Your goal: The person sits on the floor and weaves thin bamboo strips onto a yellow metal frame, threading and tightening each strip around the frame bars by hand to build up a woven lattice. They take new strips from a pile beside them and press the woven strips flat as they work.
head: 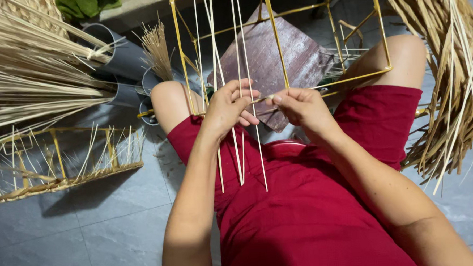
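The person sits with a yellow wire frame (328,44) propped across the knees, over a red garment. The left hand (230,104) has its grip clenched around a few pale upright reed strips (236,42) that rise along the frame's near face and hang down past the lap. The right hand (302,106) pinches a thin flat strand (261,99) between thumb and fingertips, stretched sideways toward the left hand at the frame's lower rail.

Judging from how things lie, the weaving on this frame is at an early stage: about 4 uprights are in place on 1 face only, the other faces are bare wire, and no rows of cross-weave can be seen yet. Nearly all of the frame remains to be covered.

On the tiled floor (108,229) to the left lies a second frame (62,156), low and long, with many strips standing loose along its sides. Bundles of reed (26,67) fill grey tubes beyond it, and a heap of dry straw (452,70) stands near the right knee.
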